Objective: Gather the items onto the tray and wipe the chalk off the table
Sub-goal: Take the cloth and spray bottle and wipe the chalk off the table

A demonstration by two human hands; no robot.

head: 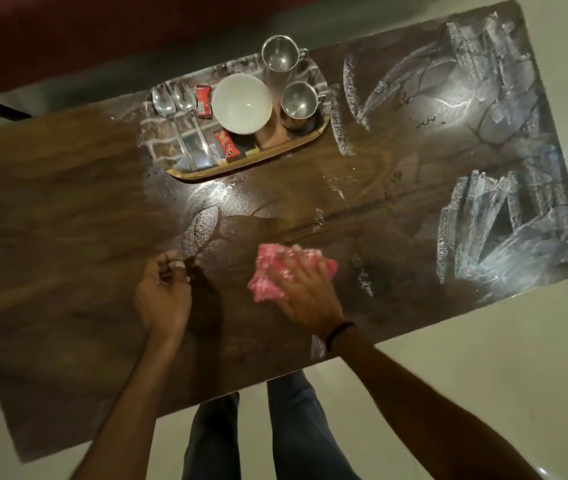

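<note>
My right hand presses a crumpled pink cloth flat on the dark wooden table, fingers spread over it. My left hand rests on the table to the left, fingers curled, holding nothing. The tray stands at the far side with two spoons, a white bowl, two steel cups and two red packets on it. Thick white chalk smears cover the right end of the table. A small chalk patch lies just beyond my left hand.
The table's right edge and near edge drop off to a pale floor. My legs show below the near edge. A dark red sofa stands behind the table.
</note>
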